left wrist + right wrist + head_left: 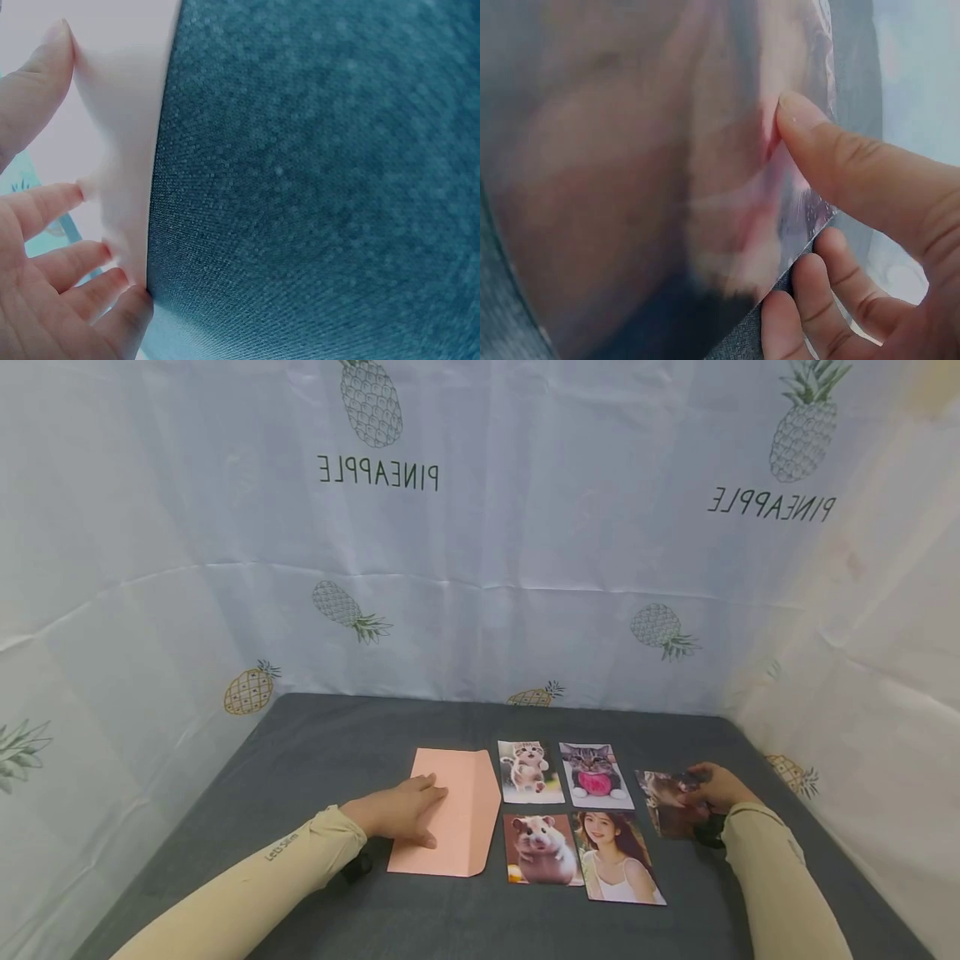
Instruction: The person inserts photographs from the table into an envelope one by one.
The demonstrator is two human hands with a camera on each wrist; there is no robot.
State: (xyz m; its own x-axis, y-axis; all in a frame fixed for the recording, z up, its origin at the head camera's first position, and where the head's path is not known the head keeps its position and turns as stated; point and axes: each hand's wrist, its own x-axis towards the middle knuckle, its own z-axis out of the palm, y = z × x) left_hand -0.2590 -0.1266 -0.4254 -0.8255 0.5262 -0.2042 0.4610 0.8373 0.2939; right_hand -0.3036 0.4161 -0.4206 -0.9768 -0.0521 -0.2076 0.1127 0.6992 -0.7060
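Note:
A peach-coloured envelope (459, 822) lies on the dark table with its flap side facing right. My left hand (408, 810) rests on its left part with fingers spread; in the left wrist view the fingertips (112, 251) touch the pale paper near its edge. At the right, my right hand (718, 789) pinches the right edge of a glossy photo (663, 806). The right wrist view has the thumb on the glossy face and the other fingers curled at the edge. The photo's picture is dark and partly covered by the hand.
Between the hands lie a kitten photo (530, 772), a photo of a cat with a pink ball (596, 775), a hamster photo (542, 850) and a portrait photo (618, 860) in two rows. White pineapple-print cloth (480, 543) surrounds the back and sides of the table.

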